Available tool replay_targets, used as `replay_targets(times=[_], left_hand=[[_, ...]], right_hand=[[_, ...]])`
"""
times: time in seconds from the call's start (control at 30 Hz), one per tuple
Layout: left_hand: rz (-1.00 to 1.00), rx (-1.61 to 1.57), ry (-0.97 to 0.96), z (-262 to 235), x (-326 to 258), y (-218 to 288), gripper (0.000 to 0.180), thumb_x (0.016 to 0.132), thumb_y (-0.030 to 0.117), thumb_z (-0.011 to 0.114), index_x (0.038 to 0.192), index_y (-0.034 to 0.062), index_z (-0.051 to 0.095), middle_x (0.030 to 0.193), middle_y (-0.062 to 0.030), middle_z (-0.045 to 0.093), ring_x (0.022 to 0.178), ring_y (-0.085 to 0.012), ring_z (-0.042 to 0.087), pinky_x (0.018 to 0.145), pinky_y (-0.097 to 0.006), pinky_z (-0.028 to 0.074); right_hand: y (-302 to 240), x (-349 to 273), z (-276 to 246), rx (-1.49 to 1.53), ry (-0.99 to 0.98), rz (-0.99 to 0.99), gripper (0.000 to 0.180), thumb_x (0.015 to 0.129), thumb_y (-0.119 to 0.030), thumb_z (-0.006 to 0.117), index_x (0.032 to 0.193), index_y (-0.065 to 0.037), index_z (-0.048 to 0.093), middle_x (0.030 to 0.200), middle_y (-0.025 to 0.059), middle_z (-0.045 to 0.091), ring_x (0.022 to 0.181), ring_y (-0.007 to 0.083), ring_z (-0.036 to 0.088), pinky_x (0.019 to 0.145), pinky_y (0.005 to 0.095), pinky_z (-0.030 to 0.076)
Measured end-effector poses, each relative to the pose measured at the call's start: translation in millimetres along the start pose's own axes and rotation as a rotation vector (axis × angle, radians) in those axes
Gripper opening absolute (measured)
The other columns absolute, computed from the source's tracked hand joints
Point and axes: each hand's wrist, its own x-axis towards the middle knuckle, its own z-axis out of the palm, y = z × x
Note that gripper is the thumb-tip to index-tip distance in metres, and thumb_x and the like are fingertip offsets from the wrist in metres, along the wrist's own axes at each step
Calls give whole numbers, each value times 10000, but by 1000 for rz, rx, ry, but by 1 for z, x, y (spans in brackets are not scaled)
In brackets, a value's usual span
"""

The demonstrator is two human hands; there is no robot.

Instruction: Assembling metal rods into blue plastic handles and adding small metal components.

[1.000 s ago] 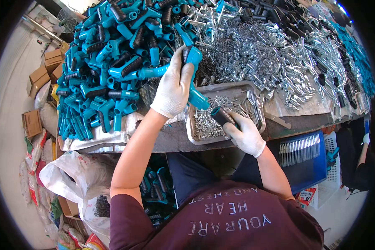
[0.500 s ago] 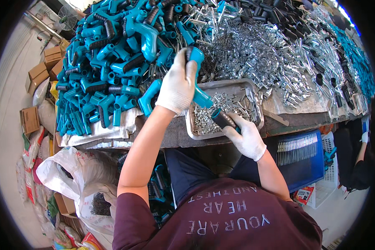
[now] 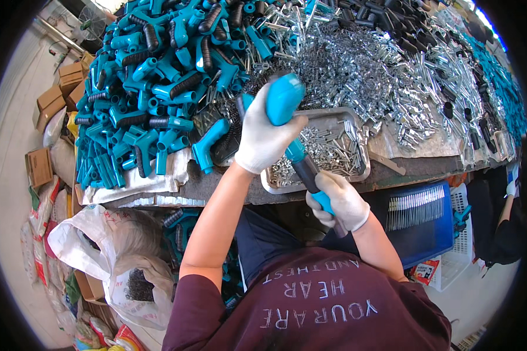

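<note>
My left hand (image 3: 267,130), in a white knit glove, is closed around a teal plastic pistol-shaped handle (image 3: 285,99) with a rounded end. Below that hand a teal tube section continues down to a black sleeve (image 3: 305,169), and the pieces appear in line, touching. Lower down, my right hand (image 3: 341,202), also gloved, grips a black-and-teal tube (image 3: 322,202); its dark tip pokes out below the fingers. Whether the parts are fixed together cannot be told. Just behind them sits a metal tray (image 3: 275,188) of small metal pins. Another teal handle (image 3: 209,145) lies left of my left hand.
Teal and black handles (image 3: 140,111) are heaped at the left. Springs (image 3: 345,64) and metal rods (image 3: 407,111) spread across the middle and right. A blue bin (image 3: 416,251) with metal rods stands below the table's right edge, white sacks (image 3: 114,251) at the left. Another person's arm shows far right.
The handle in my left hand has turned, its rounded end now toward me. My right hand has moved lower, and the black tube now lines up with the handle, where a gap showed before.
</note>
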Motion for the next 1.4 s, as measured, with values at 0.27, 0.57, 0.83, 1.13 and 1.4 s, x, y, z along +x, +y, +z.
replay_targets(times=[0.27, 0.57, 0.83, 1.13, 1.4], left_hand=[[-243, -1787, -500, -1, -17, 8, 774, 907, 675, 469, 1297, 8, 516, 1218, -183, 614, 1136, -326, 595, 969, -457, 482], [-186, -409, -231, -42, 13, 14, 514, 1018, 277, 308, 1313, -75, 540, 1256, -207, 620, 1171, -246, 578, 1046, -362, 413], [-325, -371, -341, -33, 14, 29, 506, 1037, 277, 317, 1240, -91, 599, 1229, -197, 646, 1083, -232, 628, 999, -350, 452], [-298, -240, -416, -29, 19, 14, 527, 1034, 312, 331, 1237, -87, 609, 1218, -172, 656, 1100, -220, 620, 1004, -322, 447], [-307, -166, -505, -25, 21, 31, 524, 1038, 298, 327, 1225, -98, 615, 1179, -163, 672, 1039, -200, 618, 956, -297, 449]], right_hand=[[9, -5, -8, 110, -656, 2, 687, 955, -568, 496, 1292, 32, 484, 598, 33, 461, 353, 81, 370, 294, 208, 288], [4, -23, -44, 261, -374, -15, 263, 997, -341, 473, 1021, -80, 499, 679, 32, 507, 461, 93, 446, 373, 234, 325], [-3, -34, -49, 115, -156, -125, 268, 1015, -300, 444, 1137, -76, 527, 680, 4, 508, 456, 69, 417, 368, 216, 300], [8, -36, -49, 83, -126, -89, 313, 1000, -346, 502, 1105, -51, 496, 680, 31, 516, 454, 79, 452, 365, 229, 342], [-1, -33, -58, 81, -21, -45, 245, 999, -312, 486, 1087, -84, 507, 678, 28, 514, 447, 94, 449, 363, 225, 334]])
